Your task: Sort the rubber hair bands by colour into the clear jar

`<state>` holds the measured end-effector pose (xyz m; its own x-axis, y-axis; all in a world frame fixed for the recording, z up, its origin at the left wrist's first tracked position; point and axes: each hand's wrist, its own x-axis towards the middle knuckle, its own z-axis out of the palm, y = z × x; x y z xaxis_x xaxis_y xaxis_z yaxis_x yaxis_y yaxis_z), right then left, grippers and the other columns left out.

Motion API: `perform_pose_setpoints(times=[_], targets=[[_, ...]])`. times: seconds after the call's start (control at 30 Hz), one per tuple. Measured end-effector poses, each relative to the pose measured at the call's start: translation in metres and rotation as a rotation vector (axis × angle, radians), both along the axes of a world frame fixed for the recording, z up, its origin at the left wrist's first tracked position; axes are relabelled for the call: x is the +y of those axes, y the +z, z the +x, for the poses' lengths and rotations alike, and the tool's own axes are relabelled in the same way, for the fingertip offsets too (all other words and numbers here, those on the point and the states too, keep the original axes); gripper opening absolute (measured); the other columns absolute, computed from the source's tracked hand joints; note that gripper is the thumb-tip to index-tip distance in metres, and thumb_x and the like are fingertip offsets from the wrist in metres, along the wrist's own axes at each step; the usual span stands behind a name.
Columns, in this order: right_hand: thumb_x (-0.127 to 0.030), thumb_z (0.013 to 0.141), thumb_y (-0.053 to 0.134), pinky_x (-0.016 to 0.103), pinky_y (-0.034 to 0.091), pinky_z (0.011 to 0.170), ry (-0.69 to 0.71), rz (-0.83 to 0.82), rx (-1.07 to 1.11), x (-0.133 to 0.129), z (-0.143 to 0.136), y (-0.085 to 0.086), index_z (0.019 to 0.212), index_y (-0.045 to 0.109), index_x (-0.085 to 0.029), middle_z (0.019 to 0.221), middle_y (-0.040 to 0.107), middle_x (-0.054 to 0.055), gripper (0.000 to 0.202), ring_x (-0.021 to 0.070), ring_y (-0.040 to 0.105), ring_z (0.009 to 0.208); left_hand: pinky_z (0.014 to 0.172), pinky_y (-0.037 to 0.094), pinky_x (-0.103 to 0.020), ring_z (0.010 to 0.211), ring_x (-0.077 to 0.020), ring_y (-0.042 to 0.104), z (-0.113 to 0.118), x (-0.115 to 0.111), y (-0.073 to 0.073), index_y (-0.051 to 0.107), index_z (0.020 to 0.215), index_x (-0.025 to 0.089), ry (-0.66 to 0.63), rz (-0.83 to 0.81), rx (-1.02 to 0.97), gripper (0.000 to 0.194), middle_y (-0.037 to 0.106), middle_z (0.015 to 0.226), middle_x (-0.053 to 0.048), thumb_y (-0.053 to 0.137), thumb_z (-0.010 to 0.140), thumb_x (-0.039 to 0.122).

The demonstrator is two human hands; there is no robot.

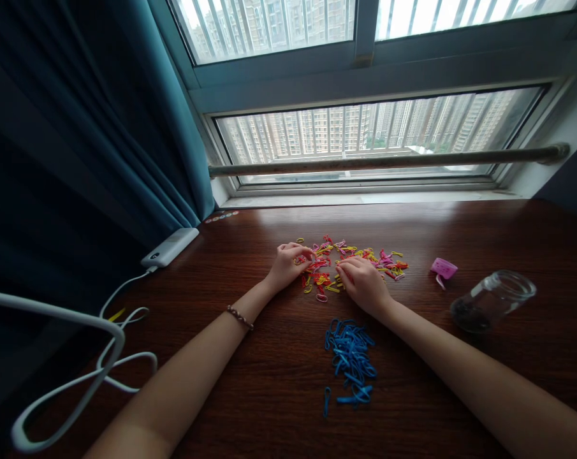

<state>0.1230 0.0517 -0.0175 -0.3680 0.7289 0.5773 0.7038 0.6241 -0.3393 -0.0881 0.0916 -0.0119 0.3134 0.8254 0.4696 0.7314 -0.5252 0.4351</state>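
Here both hands rest in the mixed-colour rubber bands (350, 261) on the worktop (269, 357) — left hand (288, 264) and right hand (362, 280) curled, fingertips pinching bands, grip unclear — blue bands (350, 357) lie nearer.

- Daylight enters through the wide barred glass window (365, 134), overexposed at top.
- The dark teal curtain (78, 140) stays dim.
- Frame edges bow; centre sharp.

Both bare forearms stretch forward, converging. Left hand (288, 262) rests knuckles up, fingers curled inward; right hand (365, 280) lies just beside it, fingers bent, palm down.
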Motion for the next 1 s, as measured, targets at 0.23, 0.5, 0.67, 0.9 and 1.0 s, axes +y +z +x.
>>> perform_pose_setpoints(times=[0.23, 0.5, 0.67, 0.9, 1.0], targets=[[-0.018, 0.084, 0.045, 0.029, 0.045, 0.078, 0.095, -0.020, 0.271, 0.000, -0.002, 0.003, 0.101, 0.057, -0.017, 0.098, 0.062, 0.008, 0.022, 0.0172, 0.058, 0.088, 0.090, 0.032, -0.037, 0.087, -0.0177, 0.055, 0.020, -0.018, 0.004, 0.060, 0.089, 0.020, -0.112, 0.245, -0.057, 0.019, 0.065, 0.082, -0.002, 0.063, 0.073, 0.029], [-0.019, 0.081, 0.051, 0.026, 0.045, 0.070, 0.189, -0.095, 0.314, -0.005, -0.006, 0.006, 0.093, 0.062, -0.019, 0.085, 0.064, 0.005, 0.016, 0.0157, 0.059, 0.077, 0.087, 0.036, -0.035, 0.087, -0.0168, 0.054, 0.030, -0.030, 0.008, 0.059, 0.087, 0.019, -0.191, 0.340, -0.062, 0.014, 0.062, 0.083, -0.003, 0.061, 0.075, 0.027], [-0.019, 0.080, 0.053, 0.027, 0.045, 0.069, 0.127, -0.122, 0.359, -0.005, -0.006, 0.008, 0.084, 0.064, -0.019, 0.080, 0.066, 0.005, 0.012, 0.0163, 0.060, 0.074, 0.088, 0.036, -0.035, 0.087, -0.0166, 0.053, 0.030, -0.031, 0.008, 0.058, 0.084, 0.020, -0.176, 0.339, -0.062, 0.010, 0.062, 0.082, -0.002, 0.060, 0.075, 0.024], [-0.019, 0.079, 0.051, 0.028, 0.045, 0.068, -0.067, -0.124, 0.388, 0.001, 0.000, 0.007, 0.080, 0.066, -0.019, 0.079, 0.067, 0.004, 0.015, 0.0167, 0.060, 0.071, 0.088, 0.035, -0.036, 0.086, -0.0170, 0.054, 0.029, -0.028, 0.007, 0.057, 0.082, 0.020, -0.115, 0.326, -0.039, 0.009, 0.062, 0.080, -0.001, 0.058, 0.074, 0.023], [-0.021, 0.079, 0.050, 0.030, 0.044, 0.072, -0.120, -0.104, 0.350, 0.006, 0.005, 0.005, 0.082, 0.066, -0.018, 0.083, 0.067, 0.006, 0.017, 0.0183, 0.060, 0.077, 0.088, 0.035, -0.036, 0.086, -0.0171, 0.054, 0.027, -0.027, 0.007, 0.057, 0.082, 0.020, -0.105, 0.321, -0.039, 0.009, 0.063, 0.080, -0.001, 0.059, 0.074, 0.024]])
